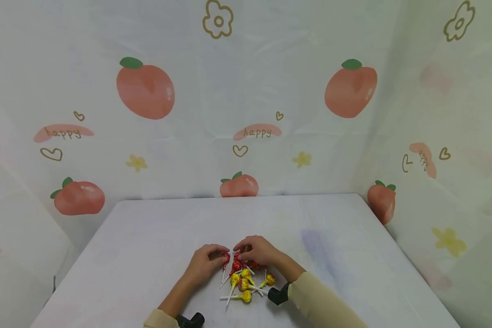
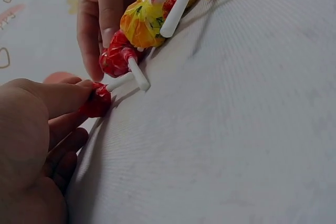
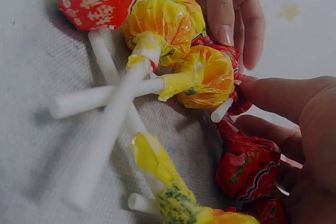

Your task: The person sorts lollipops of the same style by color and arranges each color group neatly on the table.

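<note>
Left hand point(image 1: 205, 265) pinches red lollipop point(image 2: 97, 103) by head, left edge of pile point(image 1: 245, 274) on table point(image 1: 168, 228). Right hand point(image 1: 260, 251) seems to pinch second red lollipop point(image 2: 116, 59), partly hidden. Likely light, hard, slick-wrapped; head or stick suits pinching.

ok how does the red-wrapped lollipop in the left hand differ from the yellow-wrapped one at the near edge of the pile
The round red-wrapped lollipop is mostly red; the round yellow-wrapped lollipop is mostly yellow. The left hand pinches the red one, while no hand touches the yellow one. In the head view, the red one's stick points toward the person; the yellow one's points left. Both have white sticks.
</note>
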Demonstrator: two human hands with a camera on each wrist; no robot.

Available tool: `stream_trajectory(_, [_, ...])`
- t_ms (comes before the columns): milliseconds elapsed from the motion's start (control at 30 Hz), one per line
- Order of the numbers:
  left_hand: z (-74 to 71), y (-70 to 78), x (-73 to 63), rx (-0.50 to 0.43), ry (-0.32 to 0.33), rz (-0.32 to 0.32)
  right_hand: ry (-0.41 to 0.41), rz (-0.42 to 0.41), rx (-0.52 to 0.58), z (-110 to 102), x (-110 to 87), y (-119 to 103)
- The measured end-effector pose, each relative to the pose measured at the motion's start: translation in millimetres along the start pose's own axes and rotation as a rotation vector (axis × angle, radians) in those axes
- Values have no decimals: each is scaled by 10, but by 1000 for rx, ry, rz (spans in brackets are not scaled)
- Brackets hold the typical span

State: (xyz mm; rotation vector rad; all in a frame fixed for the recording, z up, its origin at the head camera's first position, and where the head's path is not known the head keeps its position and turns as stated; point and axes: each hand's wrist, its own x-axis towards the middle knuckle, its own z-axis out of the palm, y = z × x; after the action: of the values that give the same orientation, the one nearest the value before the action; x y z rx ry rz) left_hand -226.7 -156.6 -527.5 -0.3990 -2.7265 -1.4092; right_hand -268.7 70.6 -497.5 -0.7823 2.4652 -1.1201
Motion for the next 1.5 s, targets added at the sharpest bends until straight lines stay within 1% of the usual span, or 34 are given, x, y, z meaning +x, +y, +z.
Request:
stream_trajectory(133, [-32,-3,10,8,-29,24,-11,0,-47,-9,9,-16])
stream_trajectory(233, [-57,3,13,16,-58,28,-22,-5,-66,-16,7,-26])
stream_trajectory(400, [-93,23,35,23,-96,6,-33,-23,-67,-16,-3,-35])
stream_trajectory(600, [-159,41,96,26,-97,-17,-33,-35,-81,-13,2,-24])
stream_trajectory(867, [-303,43,214,24,-51,-75,-35,-36,-87,-20,11,-33])
stream_trajectory(900, [-325,40,230,24,-40,-68,-34,-36,-90,-19,10,-36])
stream_trajectory(1000, [-395,18,282,28,0,-71,-32,-37,-102,-19,9,-41])
stream_trajectory(1133, [-488,-60,343,25,60,-79,-30,-38,-112,-19,4,-53])
stream_trajectory(1200, [-538,-110,367,16,80,-84,-31,-40,-116,-19,-1,-61])
stream_trajectory(1400, [-653,-222,399,21,105,-120,-29,-35,-117,-12,1,-59])
stream_trajectory(1500, [-660,-265,398,35,118,-107,-23,-35,-122,-10,4,-55])
